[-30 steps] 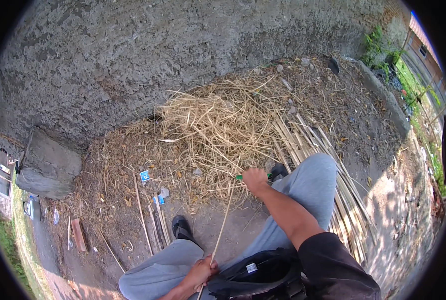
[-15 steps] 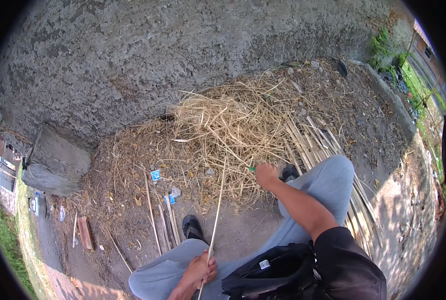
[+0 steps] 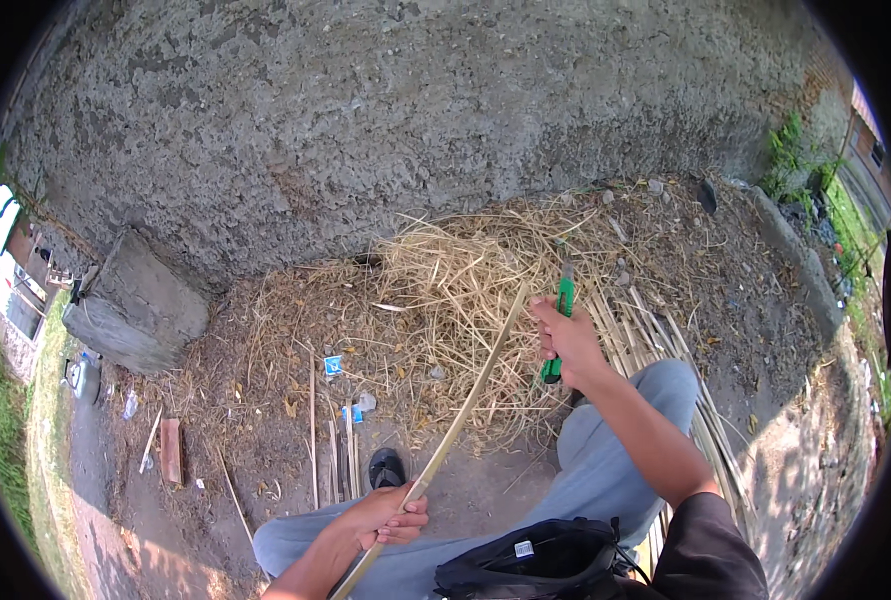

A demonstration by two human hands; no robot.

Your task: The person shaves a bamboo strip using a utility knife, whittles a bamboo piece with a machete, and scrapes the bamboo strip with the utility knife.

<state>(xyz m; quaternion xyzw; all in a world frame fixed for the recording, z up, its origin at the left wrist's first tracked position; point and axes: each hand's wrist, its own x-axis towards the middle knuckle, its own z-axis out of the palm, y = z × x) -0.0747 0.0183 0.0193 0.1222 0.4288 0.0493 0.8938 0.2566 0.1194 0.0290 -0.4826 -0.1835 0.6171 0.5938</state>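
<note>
My left hand (image 3: 391, 515) is closed around the lower part of a long pale bamboo strip (image 3: 468, 405), which slants up and to the right. A green utility knife (image 3: 565, 292) is gripped in my right hand (image 3: 576, 345), its blade pointing away from me. The strip's far end comes close to my right thumb and fingertips; whether they touch it I cannot tell. Beyond both hands spreads a heap of thin bamboo shavings (image 3: 466, 265) on the ground.
A rough grey wall (image 3: 416, 110) rises behind the heap. Split bamboo strips (image 3: 706, 430) lie by my right leg, with several more (image 3: 341, 455) by my left foot. A concrete block (image 3: 136, 305) stands at the left, and a black bag (image 3: 536, 575) rests at my lap.
My right hand has moved up and turned, so the knife now points away from me. The strip has turned to slant rightward and looks broader. My left hand has shifted slightly.
</note>
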